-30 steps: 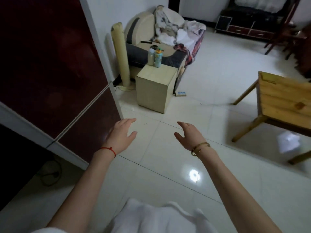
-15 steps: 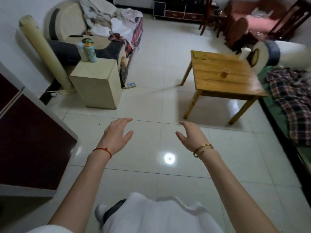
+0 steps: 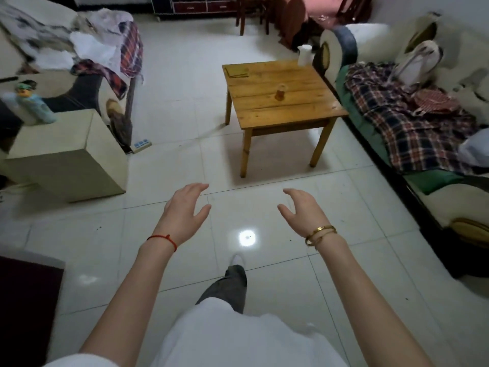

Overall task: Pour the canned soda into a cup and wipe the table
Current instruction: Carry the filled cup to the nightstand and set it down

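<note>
Two empty hands, left hand (image 3: 182, 211) and right hand (image 3: 304, 211), are held apart with fingers spread above the floor (image 3: 169, 165); a cup (image 3: 280, 93) is seen on the table (image 3: 288, 112).

Both hands out front, empty, wooden table up ahead

The left hand (image 3: 182, 211) and right hand (image 3: 304, 213) hang over the tiled floor (image 3: 164, 168), fingers loosely spread, well short of the wooden table (image 3: 285, 102). On the table sits a small glass cup (image 3: 280, 92) near the middle, a folded cloth (image 3: 236, 71) at its far left corner. Plaid-covered sofa (image 3: 412, 123) just right of the table, beige cabinet (image 3: 66, 152) off to its left.
</note>
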`<action>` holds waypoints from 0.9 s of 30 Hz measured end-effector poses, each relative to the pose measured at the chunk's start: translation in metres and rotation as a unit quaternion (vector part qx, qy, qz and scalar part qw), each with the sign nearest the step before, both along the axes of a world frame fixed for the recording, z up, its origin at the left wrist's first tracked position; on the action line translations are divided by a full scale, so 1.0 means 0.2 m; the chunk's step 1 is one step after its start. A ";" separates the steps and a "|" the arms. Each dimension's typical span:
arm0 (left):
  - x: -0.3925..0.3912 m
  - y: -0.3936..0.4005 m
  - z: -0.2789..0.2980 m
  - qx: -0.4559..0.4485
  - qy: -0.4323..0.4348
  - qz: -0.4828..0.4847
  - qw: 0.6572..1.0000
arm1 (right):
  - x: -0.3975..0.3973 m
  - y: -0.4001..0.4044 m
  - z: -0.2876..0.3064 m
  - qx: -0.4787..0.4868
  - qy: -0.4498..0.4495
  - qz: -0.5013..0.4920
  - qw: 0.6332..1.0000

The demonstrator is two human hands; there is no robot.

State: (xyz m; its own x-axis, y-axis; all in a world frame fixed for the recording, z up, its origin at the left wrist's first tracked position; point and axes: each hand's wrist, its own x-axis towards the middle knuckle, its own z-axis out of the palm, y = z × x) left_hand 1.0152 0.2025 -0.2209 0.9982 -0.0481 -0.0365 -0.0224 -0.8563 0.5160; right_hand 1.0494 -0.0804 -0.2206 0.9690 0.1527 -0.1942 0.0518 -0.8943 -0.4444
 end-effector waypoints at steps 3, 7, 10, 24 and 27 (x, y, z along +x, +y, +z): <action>0.21 -0.16 -0.03 0.006 0.004 -0.033 0.999 | 0.13 -0.15 -0.03 0.000 -0.002 -0.029 1.000; 0.54 -0.38 -0.05 0.004 0.002 -0.071 0.997 | 0.35 -0.37 -0.05 -0.006 -0.004 -0.063 0.998; 0.80 -0.56 -0.04 0.004 0.001 -0.091 0.996 | 0.55 -0.53 -0.03 -0.013 -0.010 -0.086 0.996; 1.75 -1.13 0.07 0.008 0.010 -0.140 0.990 | 1.39 -1.02 0.07 -0.015 -0.024 -0.124 0.992; 1.91 -1.18 0.05 0.014 0.015 -0.138 0.990 | 1.57 -1.08 0.05 -0.014 -0.025 -0.120 0.992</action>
